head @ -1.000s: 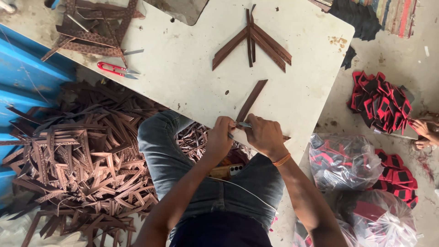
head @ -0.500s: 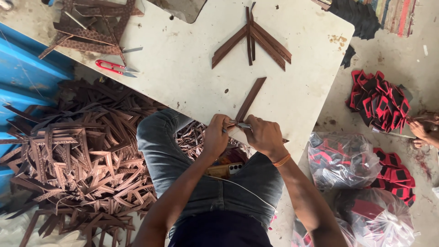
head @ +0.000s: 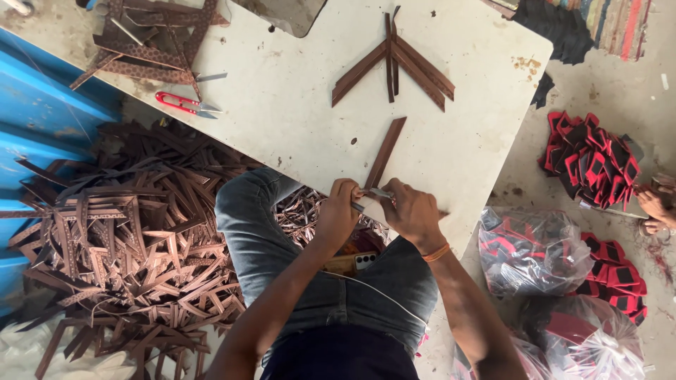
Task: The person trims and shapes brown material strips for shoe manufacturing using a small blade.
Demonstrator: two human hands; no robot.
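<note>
Left hand (head: pixel 339 211) is clenched on the near end of a brown strip (head: pixel 384 153), pinching it at the front edge of the surface (head: pixel 282 105). Right hand (head: pixel 412 211), w/ an orange band at the wrist, is closed on a small metal tool (head: pixel 379 192) that touches the same strip end, right btwn both hands. Strip runs diagonally up and away from the hands, flat on the surface, rest of it free.

Beyond the strip, farther up the surface, a fan of brown strips (head: pixel 394 60) lies spread. Well left of the strip, red-handled snips (head: pixel 184 104) lie near the surface edge, w/ a stack of patterned strips (head: pixel 148 39) just past them. Left of the strip, off the surface and lower down, a big heap of brown offcuts (head: pixel 120 239). Right of the strip, on the floor, red-and-black pieces (head: pixel 590 158) and clear bags (head: pixel 528 250) of the same.
</note>
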